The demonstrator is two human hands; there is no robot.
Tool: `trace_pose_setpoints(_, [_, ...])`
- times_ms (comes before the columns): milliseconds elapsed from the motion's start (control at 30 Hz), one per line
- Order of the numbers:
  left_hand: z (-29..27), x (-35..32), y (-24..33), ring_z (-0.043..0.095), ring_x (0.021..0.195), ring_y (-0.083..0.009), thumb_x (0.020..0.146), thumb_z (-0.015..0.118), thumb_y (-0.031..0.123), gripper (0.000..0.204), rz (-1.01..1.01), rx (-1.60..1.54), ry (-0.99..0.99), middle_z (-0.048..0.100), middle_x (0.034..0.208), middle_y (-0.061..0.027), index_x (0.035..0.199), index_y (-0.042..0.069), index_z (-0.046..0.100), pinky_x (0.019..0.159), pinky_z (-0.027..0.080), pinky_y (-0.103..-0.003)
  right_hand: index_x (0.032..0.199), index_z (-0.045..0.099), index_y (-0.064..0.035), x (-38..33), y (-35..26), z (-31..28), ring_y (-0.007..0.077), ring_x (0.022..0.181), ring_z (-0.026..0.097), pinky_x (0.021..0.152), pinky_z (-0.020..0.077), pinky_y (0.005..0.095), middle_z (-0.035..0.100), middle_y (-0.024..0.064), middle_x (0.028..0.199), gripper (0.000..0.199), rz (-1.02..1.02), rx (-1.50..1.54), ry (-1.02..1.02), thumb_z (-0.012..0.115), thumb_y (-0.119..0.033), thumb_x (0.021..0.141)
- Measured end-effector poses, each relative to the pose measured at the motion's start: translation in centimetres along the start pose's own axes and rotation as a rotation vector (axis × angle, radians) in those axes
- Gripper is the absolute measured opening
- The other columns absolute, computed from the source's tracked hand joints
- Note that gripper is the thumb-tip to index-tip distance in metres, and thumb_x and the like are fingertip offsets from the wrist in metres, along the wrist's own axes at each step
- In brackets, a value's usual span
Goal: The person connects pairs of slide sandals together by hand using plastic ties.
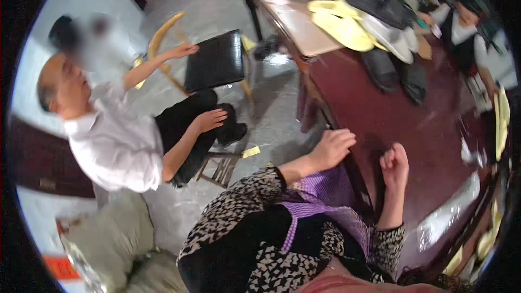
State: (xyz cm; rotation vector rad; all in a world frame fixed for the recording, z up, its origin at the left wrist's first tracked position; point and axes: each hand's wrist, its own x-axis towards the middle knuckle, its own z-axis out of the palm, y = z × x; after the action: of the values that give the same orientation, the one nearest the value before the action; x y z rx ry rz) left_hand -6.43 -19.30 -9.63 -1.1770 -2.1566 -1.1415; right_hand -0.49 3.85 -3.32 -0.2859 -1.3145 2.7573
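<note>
My left hand [332,147] lies palm down with knuckles raised and fingers curled under, its forearm stretching up from the lower middle in a black-and-white patterned sleeve. My right hand [395,164] is closed in a loose fist, wrist bent, its forearm rising almost straight from a matching cuff.

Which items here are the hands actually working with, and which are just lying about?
In hand:
left hand, resting on the dark red table edge
right hand, closed above the tabletop

Lying about:
yellow insoles
dark shoe pieces
black-seated chair
clear plastic bag
</note>
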Motion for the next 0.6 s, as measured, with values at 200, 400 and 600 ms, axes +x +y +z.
trace_pose_setpoints(200, [-3.7, 1.2, -5.0, 0.054, 0.104, -0.0295, 0.083, 0.054, 0.005, 0.027, -0.213, 0.015, 0.279, 0.058, 0.107, -0.0145, 0.109, -0.002, 0.054, 0.091, 0.042, -0.037, 0.097, 0.054, -0.0056, -0.3, 0.2, -0.2, 0.0106, 0.049, 0.039, 0.048, 0.0338, 0.0256, 0.046, 0.0012, 0.061, 0.015, -0.037, 0.029, 0.023, 0.056, -0.019, 0.089])
trace_pose_setpoints(400, [-10.6, 4.2, -16.7, 0.054, 0.092, -0.0181, 0.092, 0.051, 0.032, 0.037, -0.969, -0.59, 0.596, 0.057, 0.107, -0.0076, 0.118, 0.006, 0.051, 0.076, 0.044, -0.03, 0.095, 0.054, -0.0054, 0.0, 0.1, 0.2, 0.0113, 0.049, 0.04, 0.049, 0.0357, 0.0266, 0.05, 0.0027, 0.063, 0.015, -0.008, 0.048, 0.035, 0.055, -0.019, 0.089])
trace_pose_setpoints(600, [-12.7, 10.0, -21.1, 0.054, 0.09, -0.0215, 0.091, 0.052, 0.035, 0.042, -1.062, -0.922, 0.738, 0.056, 0.106, -0.0065, 0.12, 0.006, 0.046, 0.074, 0.044, -0.035, 0.095, 0.054, -0.0055, -0.1, 0.0, 0.2, 0.0114, 0.049, 0.04, 0.05, 0.0362, 0.0274, 0.051, 0.0031, 0.063, 0.015, -0.016, 0.035, 0.034, 0.055, -0.019, 0.09])
